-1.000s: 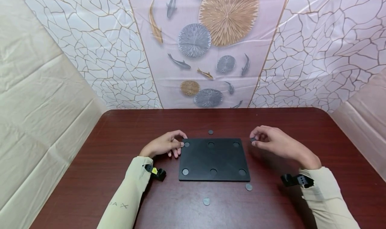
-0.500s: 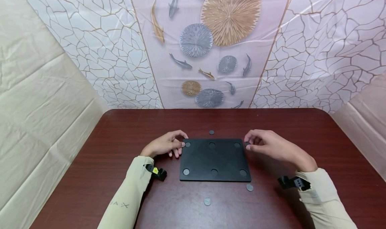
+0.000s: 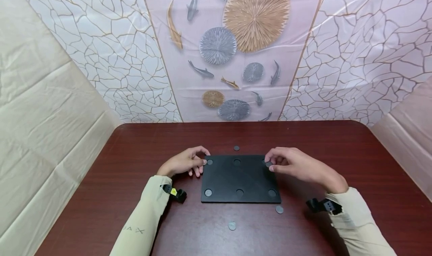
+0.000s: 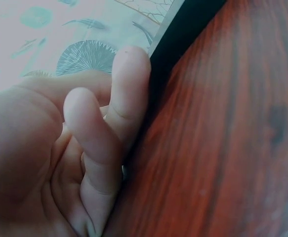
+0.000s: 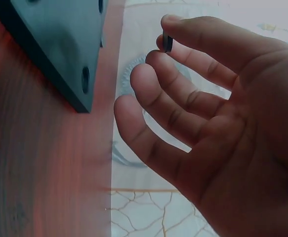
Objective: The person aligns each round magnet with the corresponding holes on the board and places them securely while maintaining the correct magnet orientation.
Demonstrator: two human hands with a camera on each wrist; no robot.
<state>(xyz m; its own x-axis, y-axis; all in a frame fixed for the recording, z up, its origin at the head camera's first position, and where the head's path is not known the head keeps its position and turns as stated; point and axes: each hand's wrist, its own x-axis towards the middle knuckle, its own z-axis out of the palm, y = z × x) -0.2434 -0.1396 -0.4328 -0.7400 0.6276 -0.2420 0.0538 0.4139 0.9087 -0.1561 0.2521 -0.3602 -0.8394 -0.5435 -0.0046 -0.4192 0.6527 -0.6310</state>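
Black and flat, a rectangular board [image 3: 239, 177] with six round recesses is lying on the reddish-brown wood-grain table [image 3: 135, 166] between my two hands. My right hand [image 3: 293, 164] is pinching a small dark disc [image 3: 268, 164] between thumb and fingertips at the board's far right corner; whether the disc is touching the board, I cannot tell. My left hand [image 3: 187, 161] is resting at the far left corner with its fingers loosely bent, the thumb and index finger touching the edge. A grey disc [image 3: 208, 192] is sitting in the near left recess. Three loose discs are lying on the table: one [image 3: 236, 148] beyond the board's far edge, one [image 3: 279, 209] just beside its near right corner, and one [image 3: 232, 225] nearer me. Behind, a fish-printed sheet [image 3: 189, 98] is hanging.
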